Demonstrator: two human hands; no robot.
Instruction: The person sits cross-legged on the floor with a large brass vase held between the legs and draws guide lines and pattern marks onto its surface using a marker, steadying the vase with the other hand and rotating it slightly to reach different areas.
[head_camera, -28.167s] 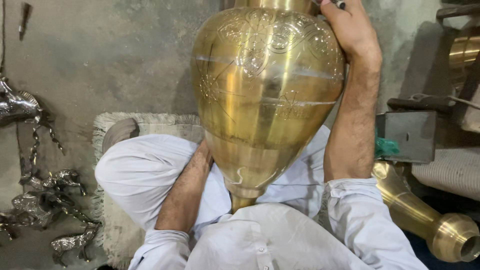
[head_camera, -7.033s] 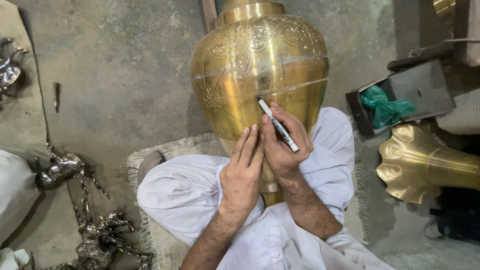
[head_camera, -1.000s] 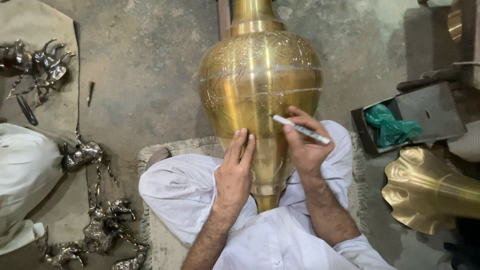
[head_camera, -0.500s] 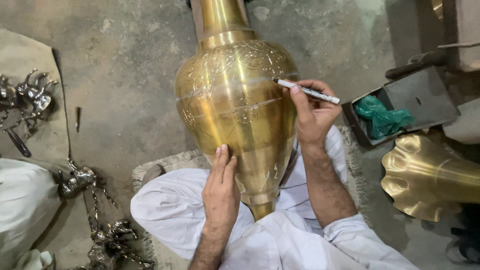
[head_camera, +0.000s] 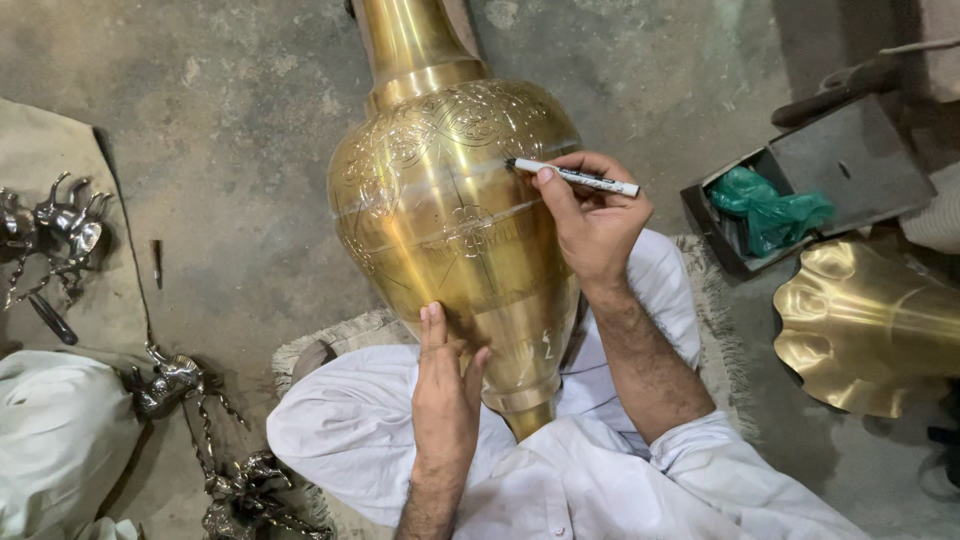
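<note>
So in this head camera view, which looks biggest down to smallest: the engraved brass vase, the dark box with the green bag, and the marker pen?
1. Engraved brass vase, clearly the largest, though it is also nearest the camera.
2. Dark box with the green bag.
3. Marker pen, held in the right hand.

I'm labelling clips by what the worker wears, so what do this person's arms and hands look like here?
Both the left hand and the right hand are bare: no gloves, and no rings or watch that I can see. The forearms are uncovered and hairy. White sleeves of loose white clothing are pushed up toward the elbows, clearest on the right arm.
</note>
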